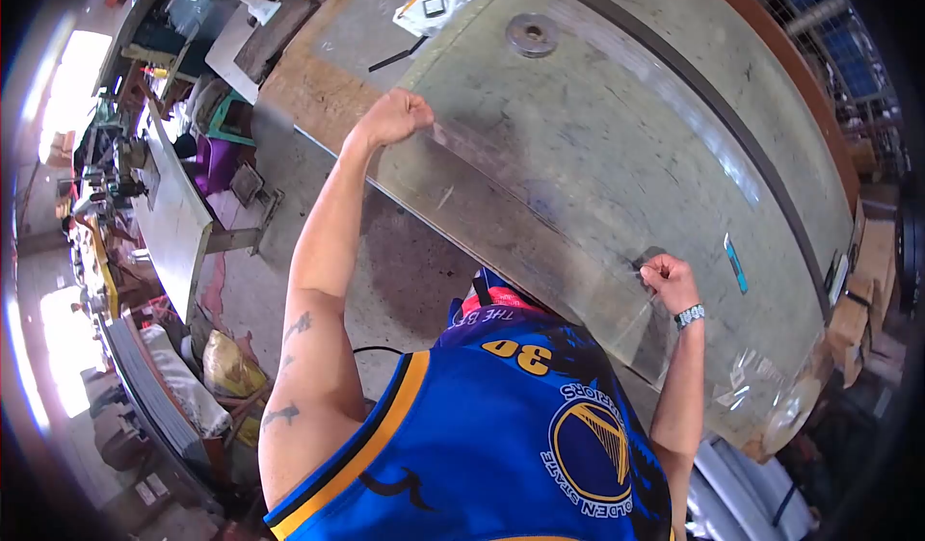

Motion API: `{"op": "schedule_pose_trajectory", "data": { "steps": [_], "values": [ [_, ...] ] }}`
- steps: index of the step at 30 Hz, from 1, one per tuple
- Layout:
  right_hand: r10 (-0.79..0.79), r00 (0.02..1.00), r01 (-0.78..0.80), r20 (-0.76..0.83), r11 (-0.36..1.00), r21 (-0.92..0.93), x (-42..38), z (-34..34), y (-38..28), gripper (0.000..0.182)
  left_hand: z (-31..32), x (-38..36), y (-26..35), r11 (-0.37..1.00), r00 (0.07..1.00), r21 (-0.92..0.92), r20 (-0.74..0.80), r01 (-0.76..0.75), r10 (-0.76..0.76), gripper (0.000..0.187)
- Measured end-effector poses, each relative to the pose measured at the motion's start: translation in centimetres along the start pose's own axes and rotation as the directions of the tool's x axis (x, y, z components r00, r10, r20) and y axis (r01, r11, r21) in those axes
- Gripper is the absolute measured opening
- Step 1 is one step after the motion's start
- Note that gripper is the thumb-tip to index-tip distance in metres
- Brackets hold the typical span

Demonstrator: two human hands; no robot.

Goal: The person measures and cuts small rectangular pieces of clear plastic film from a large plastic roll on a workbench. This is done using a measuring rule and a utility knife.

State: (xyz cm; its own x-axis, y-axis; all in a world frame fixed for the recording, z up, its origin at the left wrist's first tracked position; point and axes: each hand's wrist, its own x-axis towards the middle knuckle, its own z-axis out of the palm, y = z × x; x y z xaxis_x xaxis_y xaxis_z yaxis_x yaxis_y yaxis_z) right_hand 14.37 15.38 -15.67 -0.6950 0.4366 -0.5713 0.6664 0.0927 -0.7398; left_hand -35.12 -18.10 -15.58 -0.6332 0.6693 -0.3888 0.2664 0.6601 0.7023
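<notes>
My left hand (393, 117) is closed in a pinch over the near left edge of the large worktable (597, 136). Farther right, my right hand (667, 279) pinches thumb to fingers just above the tabletop. A thin clear plastic strip (501, 180) seems to stretch between both hands, and its edges are hard to see against the surface. Beyond it, a tape roll (532, 35) lies flat on a clear sheet. To the right of my right hand rests a blue utility knife (735, 263).
A long dark strip (674, 54) curves along the table's far side. A plastic bag with a black square frame (434, 6) lies at the back left. Crumpled clear film (742, 377) sits at the right end. A bench (173, 213) stands to the left.
</notes>
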Motion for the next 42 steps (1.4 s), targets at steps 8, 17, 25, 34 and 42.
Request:
{"op": "schedule_pose_trajectory", "data": {
  "steps": [8,17,25,34,42],
  "values": [
    [0.053,0.995,-0.059,-0.088,0.996,-0.066,4.6,0.4,0.8,0.009,-2.7,4.5,-2.7,0.998,0.925,0.065,-0.378,-0.025,0.047,0.021],
    [0.179,0.977,-0.19,-0.116,0.978,-0.084,4.6,-1.3,1.8,0.01,1.3,5.8,-5.4,0.998,0.724,-0.049,-0.69,-0.038,-0.007,0.041],
    [0.239,0.969,-0.241,-0.059,0.97,-0.027,4.9,-1.1,0.3,0.01,1.3,6.0,-3.7,1.0,0.692,-0.014,-0.722,-0.015,0.0,0.031],
    [0.229,0.972,-0.229,-0.058,0.973,0.018,4.8,-0.7,-0.1,0.012,1.6,6.0,-3.0,0.985,0.605,0.16,-0.779,-0.062,0.164,0.019],
    [0.114,0.991,-0.123,-0.073,0.984,-0.132,5.0,-1.4,2.8,0.017,1.9,6.2,-4.2,0.972,0.575,0.201,-0.785,-0.118,0.232,0.018]
  ]
}}
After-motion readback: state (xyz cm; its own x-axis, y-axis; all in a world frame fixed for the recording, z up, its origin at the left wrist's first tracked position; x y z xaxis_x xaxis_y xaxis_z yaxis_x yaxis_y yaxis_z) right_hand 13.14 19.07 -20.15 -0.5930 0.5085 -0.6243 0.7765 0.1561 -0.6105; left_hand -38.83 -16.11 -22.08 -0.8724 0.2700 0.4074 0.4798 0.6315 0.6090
